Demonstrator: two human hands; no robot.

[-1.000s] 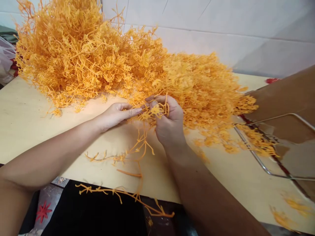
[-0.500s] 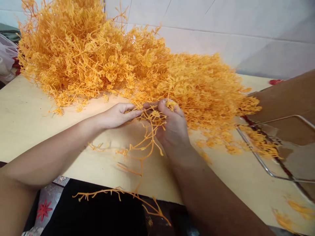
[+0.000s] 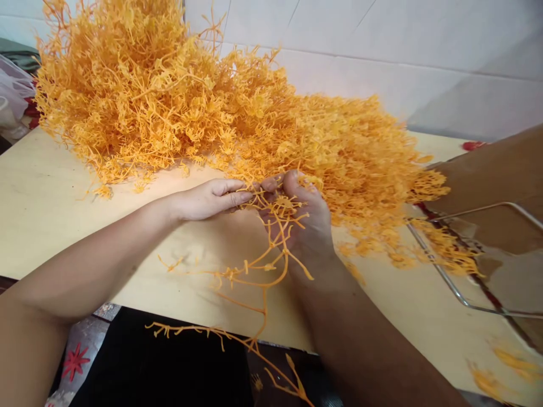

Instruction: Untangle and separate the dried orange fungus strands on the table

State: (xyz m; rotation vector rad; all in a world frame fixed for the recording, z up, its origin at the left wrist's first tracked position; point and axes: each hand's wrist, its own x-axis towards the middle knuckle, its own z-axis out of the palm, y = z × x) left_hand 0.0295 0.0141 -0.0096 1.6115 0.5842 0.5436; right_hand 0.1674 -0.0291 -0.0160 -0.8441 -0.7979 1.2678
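Observation:
Between my two hands hangs an orange plastic plant stem (image 3: 265, 302), branching down past the table's front edge. My left hand (image 3: 212, 199) comes in from the left, thumb and fingers pinched on the stem's upper sprigs. My right hand (image 3: 307, 220) is curled round the same upper part, thumb raised, palm partly facing me; its fingertips are partly hidden by the sprigs. Both hands nearly touch each other. Just behind them lies a big heap of orange artificial foliage (image 3: 161, 107), stretching to the right.
The pale yellow table (image 3: 38, 192) carries the heap, with a white tiled wall (image 3: 365, 34) behind. On the right stand a cardboard box (image 3: 500, 181) and a bent metal wire frame (image 3: 445, 277). Loose orange pieces (image 3: 487, 379) lie at lower right; a plastic bag (image 3: 14, 85) is at far left.
Both hands have shifted slightly right, still on the stem. The hanging branches have swung to the right and a bit lower.

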